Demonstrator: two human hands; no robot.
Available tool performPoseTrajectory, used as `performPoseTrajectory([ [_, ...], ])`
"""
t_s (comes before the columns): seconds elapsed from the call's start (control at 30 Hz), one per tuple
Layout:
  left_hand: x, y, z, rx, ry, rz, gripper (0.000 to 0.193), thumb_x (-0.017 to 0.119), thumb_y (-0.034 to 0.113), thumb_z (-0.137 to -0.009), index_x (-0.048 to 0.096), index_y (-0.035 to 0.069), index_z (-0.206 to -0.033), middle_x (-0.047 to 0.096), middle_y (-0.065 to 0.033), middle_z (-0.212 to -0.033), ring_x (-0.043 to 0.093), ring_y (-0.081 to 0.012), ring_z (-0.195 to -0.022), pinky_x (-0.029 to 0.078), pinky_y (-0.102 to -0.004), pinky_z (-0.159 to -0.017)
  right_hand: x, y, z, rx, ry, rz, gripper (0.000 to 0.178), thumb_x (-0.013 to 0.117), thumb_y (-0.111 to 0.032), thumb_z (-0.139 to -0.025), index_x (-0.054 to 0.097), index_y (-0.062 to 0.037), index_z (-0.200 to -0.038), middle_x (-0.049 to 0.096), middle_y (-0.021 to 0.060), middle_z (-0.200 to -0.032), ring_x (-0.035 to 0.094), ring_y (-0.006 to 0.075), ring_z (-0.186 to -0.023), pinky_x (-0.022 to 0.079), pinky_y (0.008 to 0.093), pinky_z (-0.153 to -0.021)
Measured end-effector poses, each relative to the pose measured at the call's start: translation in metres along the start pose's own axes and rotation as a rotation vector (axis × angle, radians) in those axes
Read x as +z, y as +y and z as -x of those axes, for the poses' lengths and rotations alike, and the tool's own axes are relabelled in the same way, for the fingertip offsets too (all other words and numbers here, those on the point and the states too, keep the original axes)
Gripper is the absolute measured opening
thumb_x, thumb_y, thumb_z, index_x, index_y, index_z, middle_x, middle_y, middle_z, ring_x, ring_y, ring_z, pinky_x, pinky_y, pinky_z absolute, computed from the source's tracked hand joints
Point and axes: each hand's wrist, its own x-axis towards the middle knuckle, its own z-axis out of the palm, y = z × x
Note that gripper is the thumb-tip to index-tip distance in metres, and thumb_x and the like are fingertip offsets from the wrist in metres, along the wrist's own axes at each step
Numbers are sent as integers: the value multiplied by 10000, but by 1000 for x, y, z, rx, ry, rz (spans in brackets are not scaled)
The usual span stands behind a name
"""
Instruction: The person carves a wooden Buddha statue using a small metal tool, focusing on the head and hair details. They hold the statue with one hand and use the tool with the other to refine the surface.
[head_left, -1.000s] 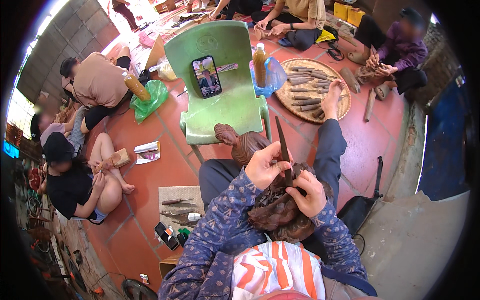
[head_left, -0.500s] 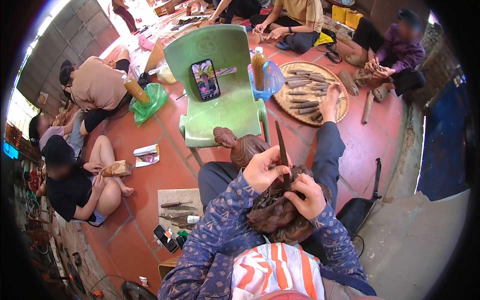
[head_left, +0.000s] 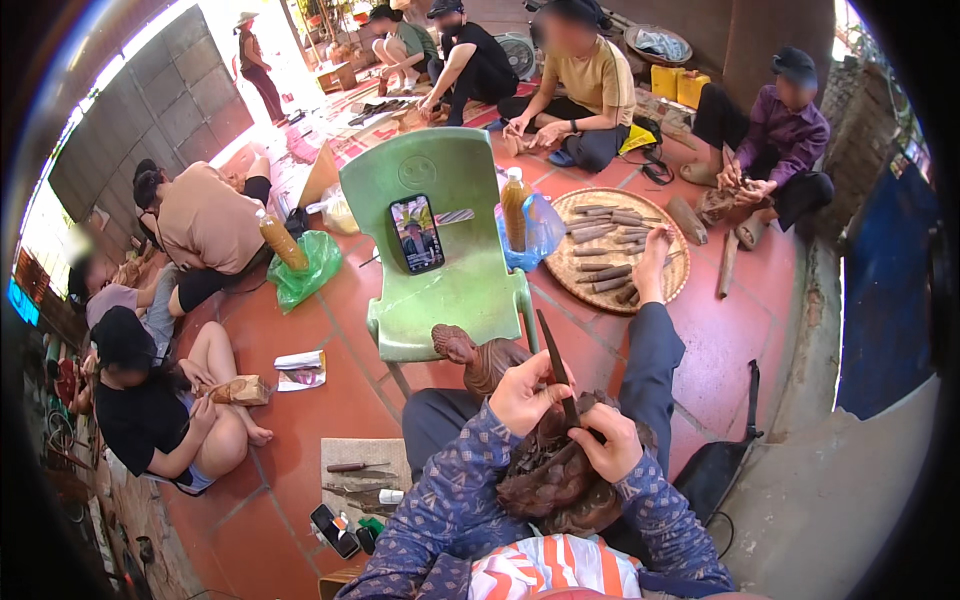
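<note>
Left hand (head_left: 528, 392) closed around the shaft of a chisel (head_left: 556, 368), which stands tilted, handle up and away from the person, tip down at the carving (head_left: 555, 470). Right hand (head_left: 610, 443) curled over the chisel's lower end, fingers resting on the carving. Carving dark brown wood, scaly surface, lying in the lap between both forearms. Its carved head (head_left: 458, 345) shows beyond the left hand, just before the chair. Legs in dark trousers stretch forward; one foot (head_left: 654, 262) lies on the rim of a round woven tray (head_left: 581, 280) that holds more chisels.

Green plastic chair (head_left: 470, 290) straight ahead, a phone (head_left: 417, 233) propped against its back. Bottle (head_left: 514, 210) of amber liquid just right of the chair. On the floor to the left, a mat (head_left: 350, 450) with tools. Other people sit around on the red tile floor (head_left: 330, 390).
</note>
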Motion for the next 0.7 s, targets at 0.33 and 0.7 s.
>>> performPoseTrajectory([
  [0.33, 2, 0, 3, 10, -72, -116, 185, 641, 74, -945, 553, 17, -1097, 612, -31, -947, 618, -110, -859, 521, -249, -704, 6, -5, 10, -38, 107, 214, 153, 751, -153, -796, 651, -57, -863, 599, 76, -918, 592, 277, -949, 336, 536, -1040],
  [0.7, 8, 2, 3, 20, 20, -67, 124, 629, 50, -935, 570, 22, -1041, 626, -22, -890, 616, -85, -808, 515, -241, -650, 1, -5, 6, -19, 60, 200, 139, 744, -167, -801, 645, -73, -823, 557, 60, -803, 581, 263, -853, 366, 462, -978],
])
